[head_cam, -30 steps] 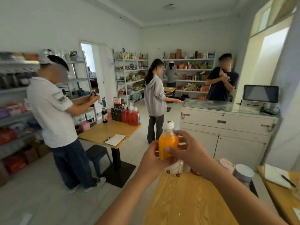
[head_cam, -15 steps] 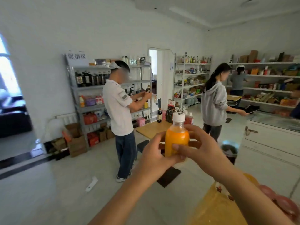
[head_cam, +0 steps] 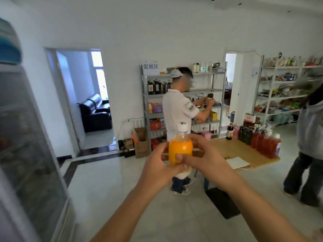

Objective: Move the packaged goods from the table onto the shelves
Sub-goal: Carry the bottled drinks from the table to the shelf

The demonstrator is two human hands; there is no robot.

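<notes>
An orange drink bottle [head_cam: 180, 147] with a white cap stands upright at chest height in the middle of the view. My left hand [head_cam: 158, 167] grips its lower body from the left. My right hand [head_cam: 208, 158] wraps it from the right, thumb across the front. The bottle's base is hidden behind my fingers. A metal shelf rack [head_cam: 217, 92] with dark bottles and boxes stands against the far wall. A wooden table [head_cam: 234, 149] to the right carries dark and red bottles [head_cam: 267, 145].
A person in a white shirt [head_cam: 178, 110] stands at the rack, between me and it. Another person [head_cam: 309, 137] stands at the right edge. A glass-door fridge [head_cam: 26, 145] fills the left side. Cardboard boxes [head_cam: 140, 142] sit by the rack. A doorway [head_cam: 80, 95] opens left.
The view has swung left: the counter and near table are gone, the fridge and doorway have come in. Both hands keep the same grip on the bottle.
</notes>
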